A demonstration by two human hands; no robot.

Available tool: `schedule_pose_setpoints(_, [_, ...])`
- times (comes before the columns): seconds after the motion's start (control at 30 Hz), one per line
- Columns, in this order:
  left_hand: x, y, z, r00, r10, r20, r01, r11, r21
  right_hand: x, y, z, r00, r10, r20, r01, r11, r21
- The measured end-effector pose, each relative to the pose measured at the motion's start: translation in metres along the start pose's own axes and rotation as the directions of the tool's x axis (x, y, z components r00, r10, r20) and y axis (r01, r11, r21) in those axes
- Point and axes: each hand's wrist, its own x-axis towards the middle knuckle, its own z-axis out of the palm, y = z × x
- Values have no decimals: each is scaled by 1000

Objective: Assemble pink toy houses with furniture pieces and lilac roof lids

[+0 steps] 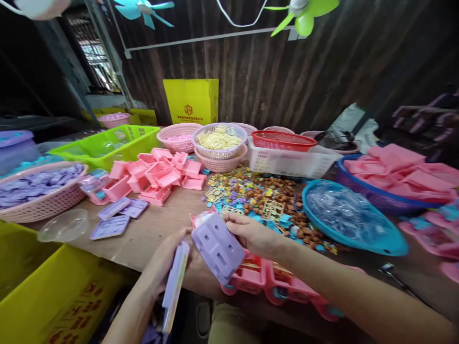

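Over the front edge of the table, my right hand (254, 235) pinches a light purple plastic panel (218, 253) by its upper right edge. The panel is tilted, and small rectangular holes show in its face. A pink and clear piece (201, 217) sticks out behind it, partly hidden. My left hand (168, 260) is closed on another purple panel (175, 289), seen edge-on with a pale yellowish layer along it. Its fingertips are mostly hidden. Below my right forearm stand pink toy bodies (265, 279) in a row. Several loose purple panels (118, 217) lie to the left.
Pink boxes (158, 174) are heaped mid-table, beside brown, yellow and blue small parts (265, 196). Around them stand a pink basket (71, 198) of purple pieces, a green crate (143, 136), a blue basin (390, 241) and a white bin (279, 162). Yellow cartons (68, 291) stand lower left.
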Motion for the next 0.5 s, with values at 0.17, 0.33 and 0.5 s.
schedule_pose_setpoints(0.17, [-39, -22, 85, 795, -139, 591, 127, 990, 62, -98, 26, -11, 894, 242, -376, -124, 942, 312])
schedule_pose_setpoints(0.33, [-56, -42, 143, 612, -278, 740, 217, 959, 182, -193, 44, -19, 789, 106, -605, -135, 991, -2])
schedule_pose_setpoints(0.5, [-64, -49, 178, 359, -442, 822, 125, 896, 427, -264, 32, -39, 976, -203, -76, 49, 548, -835])
